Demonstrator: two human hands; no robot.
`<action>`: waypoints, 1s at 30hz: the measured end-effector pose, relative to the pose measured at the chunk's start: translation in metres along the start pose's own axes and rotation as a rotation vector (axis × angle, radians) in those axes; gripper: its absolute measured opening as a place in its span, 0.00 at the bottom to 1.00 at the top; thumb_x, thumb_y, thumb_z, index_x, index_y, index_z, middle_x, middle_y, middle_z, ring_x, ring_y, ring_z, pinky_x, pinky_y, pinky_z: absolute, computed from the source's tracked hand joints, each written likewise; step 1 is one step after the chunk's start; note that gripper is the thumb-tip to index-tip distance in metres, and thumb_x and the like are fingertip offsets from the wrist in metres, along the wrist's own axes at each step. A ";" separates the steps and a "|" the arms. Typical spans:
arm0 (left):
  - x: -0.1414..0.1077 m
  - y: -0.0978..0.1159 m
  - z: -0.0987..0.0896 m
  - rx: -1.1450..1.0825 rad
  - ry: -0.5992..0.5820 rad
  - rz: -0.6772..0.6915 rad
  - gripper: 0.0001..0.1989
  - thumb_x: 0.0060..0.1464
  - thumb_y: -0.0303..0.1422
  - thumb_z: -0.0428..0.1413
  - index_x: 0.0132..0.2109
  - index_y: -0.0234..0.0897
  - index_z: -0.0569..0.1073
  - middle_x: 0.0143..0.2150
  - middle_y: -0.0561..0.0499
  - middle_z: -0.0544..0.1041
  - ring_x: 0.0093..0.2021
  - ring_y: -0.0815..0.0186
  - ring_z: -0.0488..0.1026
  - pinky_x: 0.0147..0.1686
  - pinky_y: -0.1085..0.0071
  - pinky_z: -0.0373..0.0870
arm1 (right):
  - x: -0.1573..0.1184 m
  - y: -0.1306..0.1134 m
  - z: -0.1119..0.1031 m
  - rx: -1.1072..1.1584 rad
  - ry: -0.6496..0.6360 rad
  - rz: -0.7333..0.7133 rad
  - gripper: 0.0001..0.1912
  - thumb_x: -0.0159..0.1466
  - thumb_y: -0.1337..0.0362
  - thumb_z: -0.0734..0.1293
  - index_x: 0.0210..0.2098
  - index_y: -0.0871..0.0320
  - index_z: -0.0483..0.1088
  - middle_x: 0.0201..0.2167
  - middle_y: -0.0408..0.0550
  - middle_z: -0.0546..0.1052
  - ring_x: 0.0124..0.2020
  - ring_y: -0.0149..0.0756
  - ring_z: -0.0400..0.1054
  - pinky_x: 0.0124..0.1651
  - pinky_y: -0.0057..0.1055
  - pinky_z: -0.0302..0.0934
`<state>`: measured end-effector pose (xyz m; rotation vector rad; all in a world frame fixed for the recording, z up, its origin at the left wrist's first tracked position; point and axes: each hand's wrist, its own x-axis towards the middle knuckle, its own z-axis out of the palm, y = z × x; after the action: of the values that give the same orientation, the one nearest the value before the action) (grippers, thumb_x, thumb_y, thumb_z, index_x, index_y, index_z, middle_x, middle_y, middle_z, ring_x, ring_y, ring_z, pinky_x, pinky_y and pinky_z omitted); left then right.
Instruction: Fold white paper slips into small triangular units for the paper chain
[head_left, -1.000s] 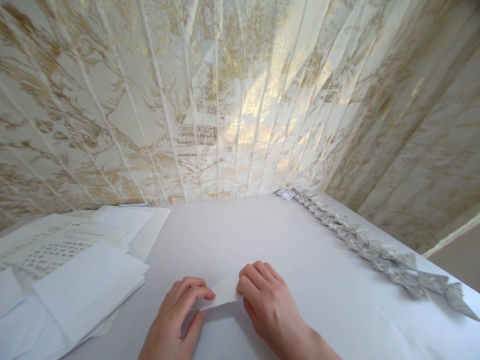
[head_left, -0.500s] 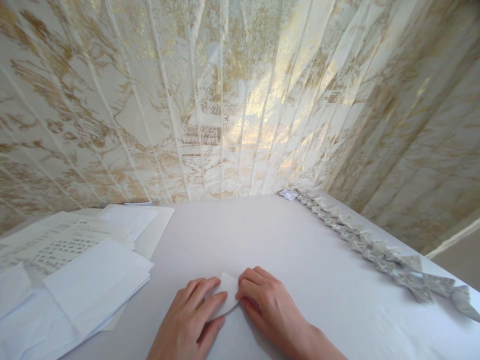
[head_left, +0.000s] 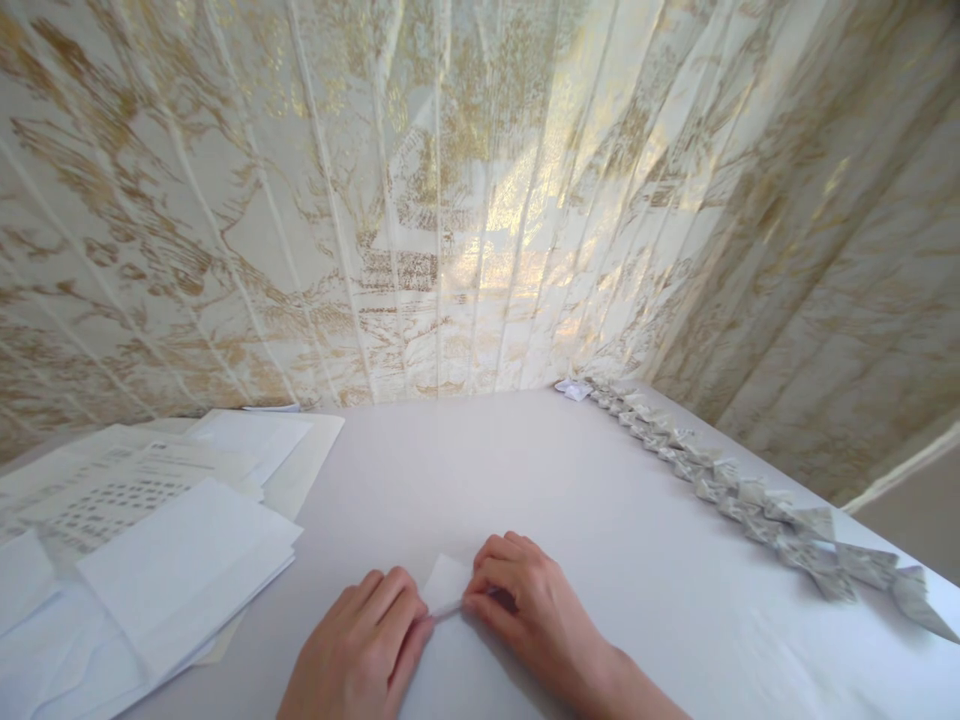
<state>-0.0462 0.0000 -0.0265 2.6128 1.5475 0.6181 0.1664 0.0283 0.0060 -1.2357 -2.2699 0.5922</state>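
A small piece of folded white paper (head_left: pixel 445 584) lies low over the white table, held between my two hands. My left hand (head_left: pixel 367 632) pinches its lower left side between thumb and curled fingers. On the opposite side, my right hand (head_left: pixel 517 592) grips the paper's right corner the same way. One corner of the paper points away from me, and a straight lower edge runs between the two thumbs. The fingers cover both of its ends.
Loose white sheets (head_left: pixel 187 570), some printed, are piled on the left of the table (head_left: pixel 450 470). Along the right edge runs a line of folded grey paper pieces (head_left: pixel 739 495). A small white folded paper (head_left: pixel 573 389) sits at the back, before the patterned curtain (head_left: pixel 420 200).
My left hand has shifted slightly left and down, its fingers curling from extended into a pinch at the paper's edge. The right hand stays nearly in place, still gripping the paper.
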 end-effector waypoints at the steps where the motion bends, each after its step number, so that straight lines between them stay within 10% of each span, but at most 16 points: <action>1: 0.001 0.000 0.000 -0.003 0.000 -0.030 0.11 0.65 0.35 0.46 0.35 0.42 0.69 0.35 0.53 0.71 0.36 0.61 0.70 0.37 0.61 0.67 | 0.001 0.000 0.001 0.004 0.007 0.026 0.09 0.60 0.75 0.72 0.27 0.57 0.71 0.30 0.40 0.74 0.34 0.33 0.66 0.43 0.31 0.57; 30: 0.012 0.002 0.004 -0.183 0.102 -0.176 0.10 0.61 0.36 0.49 0.32 0.41 0.67 0.38 0.51 0.68 0.41 0.57 0.63 0.40 0.59 0.61 | 0.013 0.004 0.013 -0.193 0.027 0.094 0.08 0.65 0.67 0.69 0.29 0.58 0.68 0.32 0.42 0.74 0.37 0.36 0.64 0.42 0.33 0.54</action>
<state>-0.0378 0.0095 -0.0259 2.3174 1.6392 0.8442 0.1546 0.0395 -0.0036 -1.4407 -2.2996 0.3933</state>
